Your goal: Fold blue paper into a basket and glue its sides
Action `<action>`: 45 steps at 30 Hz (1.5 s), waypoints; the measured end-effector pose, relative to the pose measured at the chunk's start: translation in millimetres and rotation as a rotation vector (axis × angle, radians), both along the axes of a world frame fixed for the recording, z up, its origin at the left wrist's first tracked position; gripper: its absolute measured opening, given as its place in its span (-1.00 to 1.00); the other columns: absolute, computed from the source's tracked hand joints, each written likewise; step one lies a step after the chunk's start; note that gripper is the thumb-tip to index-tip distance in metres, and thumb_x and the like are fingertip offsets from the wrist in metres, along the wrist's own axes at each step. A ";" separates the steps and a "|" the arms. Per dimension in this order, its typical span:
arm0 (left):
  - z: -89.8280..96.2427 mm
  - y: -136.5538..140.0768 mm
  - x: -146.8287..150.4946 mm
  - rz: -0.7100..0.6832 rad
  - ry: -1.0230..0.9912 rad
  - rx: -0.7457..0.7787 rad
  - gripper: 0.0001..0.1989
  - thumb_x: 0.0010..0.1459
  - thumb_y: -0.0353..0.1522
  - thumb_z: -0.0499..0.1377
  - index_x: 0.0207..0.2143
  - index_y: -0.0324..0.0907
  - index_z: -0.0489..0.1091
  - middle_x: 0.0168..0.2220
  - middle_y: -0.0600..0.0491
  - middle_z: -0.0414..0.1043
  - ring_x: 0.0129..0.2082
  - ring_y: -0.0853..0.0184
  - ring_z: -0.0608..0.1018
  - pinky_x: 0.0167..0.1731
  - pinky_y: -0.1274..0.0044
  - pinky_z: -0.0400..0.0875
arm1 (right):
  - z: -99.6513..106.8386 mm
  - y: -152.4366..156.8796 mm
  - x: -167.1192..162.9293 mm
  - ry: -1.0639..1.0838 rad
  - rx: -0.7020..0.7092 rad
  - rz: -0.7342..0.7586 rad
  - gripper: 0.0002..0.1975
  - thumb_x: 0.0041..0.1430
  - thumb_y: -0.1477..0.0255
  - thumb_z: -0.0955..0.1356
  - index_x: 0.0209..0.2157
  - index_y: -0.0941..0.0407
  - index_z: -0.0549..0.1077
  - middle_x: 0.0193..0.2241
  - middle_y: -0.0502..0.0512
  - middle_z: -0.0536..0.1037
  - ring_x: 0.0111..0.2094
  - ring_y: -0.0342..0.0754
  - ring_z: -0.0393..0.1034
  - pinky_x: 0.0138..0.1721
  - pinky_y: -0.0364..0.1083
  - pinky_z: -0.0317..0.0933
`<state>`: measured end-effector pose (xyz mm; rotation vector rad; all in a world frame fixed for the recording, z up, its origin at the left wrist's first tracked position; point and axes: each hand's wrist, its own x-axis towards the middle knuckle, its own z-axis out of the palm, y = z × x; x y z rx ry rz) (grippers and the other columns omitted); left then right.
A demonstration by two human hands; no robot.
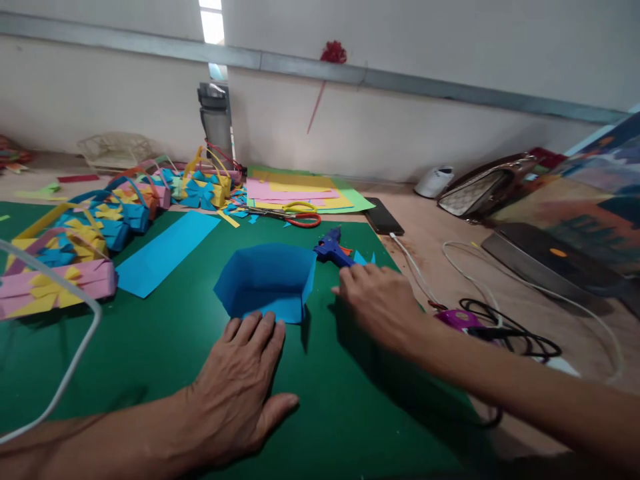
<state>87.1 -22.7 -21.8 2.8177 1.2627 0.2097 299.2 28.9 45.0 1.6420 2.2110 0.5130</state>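
A blue folded paper box (270, 280), open toward me, stands on the green mat (330, 400). My left hand (240, 380) lies flat before it, fingers stretched out and fingertips at its near edge, thumb spread to the right. To the right of the box, my right hand (383, 303) is closed at the handle of a blue hot glue gun (330, 245) with an orange trigger. Its far fingers are hidden behind the knuckles. Left of the box lies a flat blue paper strip (170, 253).
Several finished paper baskets (105, 220) line the left side. Scissors (295, 215) and stacked coloured paper (300, 190) lie at the back, beside a phone (384, 217) on a cable. A grey bottle (216, 123) stands by the wall. Black cords (530, 343) coil at right; a white tube (83, 333) crosses the left foreground.
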 end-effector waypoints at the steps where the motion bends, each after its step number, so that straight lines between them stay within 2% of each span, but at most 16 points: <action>1: -0.6 -0.1 0.1 0.003 -0.005 -0.002 -0.30 0.13 -0.01 0.01 0.17 -0.32 0.14 0.18 -0.24 0.13 0.12 -0.09 0.18 0.04 0.11 0.11 | 0.0 -14.1 -5.5 0.025 -0.026 0.089 -0.72 0.27 0.41 0.18 -0.27 0.24 0.46 -0.46 0.23 0.49 -0.37 0.07 0.41 -0.46 -0.07 0.09; 2: -1.2 -0.2 0.2 0.009 -0.010 -0.003 -0.30 0.13 -0.02 0.01 0.17 -0.32 0.13 0.18 -0.24 0.13 0.12 -0.08 0.17 0.04 0.11 0.11 | -1.3 -26.6 -11.1 0.061 -0.035 0.178 -0.75 0.25 0.44 0.19 -0.23 0.22 0.46 -0.49 0.18 0.49 -0.44 0.03 0.40 -0.51 -0.09 0.06; 3: -1.9 -0.3 0.3 0.013 -0.016 -0.006 -0.30 0.13 -0.02 0.01 0.18 -0.31 0.13 0.18 -0.24 0.13 0.12 -0.08 0.17 0.04 0.11 0.11 | -3.8 -36.6 -16.4 0.088 -0.051 0.253 -0.75 0.21 0.49 0.23 -0.11 0.21 0.42 -0.51 0.14 0.50 -0.49 -0.02 0.39 -0.55 -0.10 0.02; 4: -2.4 -0.3 0.3 0.015 -0.022 -0.007 -0.30 0.13 -0.02 0.01 0.18 -0.31 0.12 0.18 -0.23 0.13 0.12 -0.08 0.17 0.04 0.11 0.12 | -7.1 -43.7 -21.2 0.103 -0.074 0.299 -0.65 0.17 0.53 0.25 0.02 0.20 0.34 -0.50 0.13 0.51 -0.52 -0.04 0.39 -0.57 -0.11 -0.01; 6: -3.0 -0.2 0.4 0.021 -0.030 -0.014 -0.30 0.13 -0.03 0.02 0.18 -0.31 0.11 0.19 -0.23 0.11 0.12 -0.07 0.17 0.04 0.12 0.13 | -14.7 -49.9 -28.9 0.106 -0.108 0.305 -0.52 0.13 0.58 0.26 0.11 0.19 0.23 -0.52 0.10 0.51 -0.56 -0.07 0.38 -0.62 -0.12 -0.07; 9: -2.7 0.1 0.8 0.017 -0.030 -0.028 -0.31 0.13 -0.04 0.02 0.18 -0.32 0.12 0.19 -0.23 0.10 0.13 -0.06 0.17 0.05 0.14 0.14 | -24.1 -49.8 -35.1 0.092 -0.141 0.307 -0.47 0.09 0.59 0.28 0.13 0.19 0.20 -0.56 0.07 0.51 -0.60 -0.07 0.37 -0.66 -0.12 -0.10; 12: -2.2 -0.2 1.5 0.000 -0.025 -0.040 -0.31 0.11 -0.06 0.04 0.16 -0.34 0.14 0.18 -0.25 0.12 0.14 -0.07 0.16 0.07 0.14 0.13 | -29.9 -54.4 -37.0 0.141 -0.031 0.446 -0.51 0.11 0.57 0.25 0.12 0.27 0.22 -0.58 0.07 0.48 -0.61 -0.05 0.35 -0.64 -0.10 0.01; 14: -2.3 -0.4 1.6 -0.005 -0.027 -0.049 -0.32 0.11 -0.07 0.05 0.16 -0.34 0.15 0.19 -0.25 0.11 0.14 -0.08 0.15 0.07 0.13 0.11 | -33.1 -59.9 -37.3 0.204 0.071 0.558 -0.58 0.15 0.55 0.19 0.06 0.34 0.28 -0.52 0.15 0.51 -0.55 -0.02 0.37 -0.59 -0.08 0.13; 16: -2.8 -0.7 1.3 -0.006 -0.033 -0.061 -0.31 0.11 -0.07 0.05 0.17 -0.33 0.14 0.19 -0.24 0.11 0.15 -0.09 0.15 0.07 0.11 0.11 | -36.6 -63.1 -37.5 0.237 0.131 0.616 -0.61 0.15 0.57 0.15 -0.01 0.37 0.34 -0.34 0.29 0.54 -0.43 0.02 0.41 -0.53 -0.06 0.22; 18: -3.6 -0.7 0.8 0.000 -0.039 -0.066 -0.30 0.12 -0.06 0.04 0.18 -0.33 0.12 0.19 -0.24 0.11 0.15 -0.10 0.14 0.07 0.11 0.10 | -40.4 -62.4 -37.9 0.224 0.140 0.611 -0.61 0.13 0.60 0.14 -0.04 0.37 0.37 -0.16 0.37 0.52 -0.31 0.05 0.43 -0.50 -0.06 0.27; 20: -4.1 -0.5 0.2 -0.007 -0.046 -0.066 -0.30 0.13 -0.05 0.02 0.19 -0.33 0.10 0.19 -0.23 0.12 0.17 -0.08 0.13 0.09 0.12 0.09 | -43.7 -59.2 -38.4 0.189 0.117 0.571 -0.59 0.08 0.64 0.16 -0.03 0.36 0.36 -0.09 0.39 0.49 -0.29 0.05 0.44 -0.52 -0.09 0.29; 27: -4.0 -0.3 -0.4 -0.016 -0.035 -0.029 -0.28 0.17 -0.01 -0.07 0.18 -0.38 0.10 0.17 -0.26 0.15 0.14 -0.06 0.20 0.10 0.17 0.09 | -45.3 -53.2 -42.7 0.057 -0.015 0.491 -0.50 -0.03 0.70 0.20 0.01 0.44 0.33 -0.14 0.49 0.51 -0.34 0.08 0.50 -0.62 -0.10 0.32; 33: -8.6 -1.6 0.1 -0.025 -0.038 0.047 -0.25 0.20 0.00 -0.12 0.19 -0.45 0.08 0.21 -0.35 0.06 0.22 -0.12 0.09 0.15 0.17 -0.01 | -44.1 -49.4 -52.9 -0.015 -0.152 0.409 -0.48 -0.02 0.71 0.22 0.05 0.48 0.28 -0.07 0.61 0.42 -0.28 0.16 0.51 -0.68 -0.11 0.31; 40: -3.0 1.3 4.6 -0.025 0.019 0.001 -0.25 0.19 -0.01 -0.10 0.17 -0.48 0.11 0.19 -0.37 0.09 0.19 -0.14 0.14 0.15 0.16 -0.02 | -37.0 -43.2 -58.5 0.029 -0.160 0.363 -0.50 0.02 0.72 0.24 0.06 0.44 0.29 -0.06 0.55 0.43 -0.23 0.13 0.50 -0.60 -0.13 0.35; 45: -1.2 3.4 7.1 -0.028 0.017 0.039 -0.25 0.20 -0.01 -0.10 0.17 -0.48 0.10 0.15 -0.37 0.15 0.18 -0.12 0.17 0.15 0.17 -0.02 | -39.4 -41.2 -57.8 0.037 -0.159 0.351 -0.50 0.05 0.70 0.24 0.08 0.45 0.26 -0.04 0.58 0.41 -0.25 0.13 0.51 -0.60 -0.12 0.36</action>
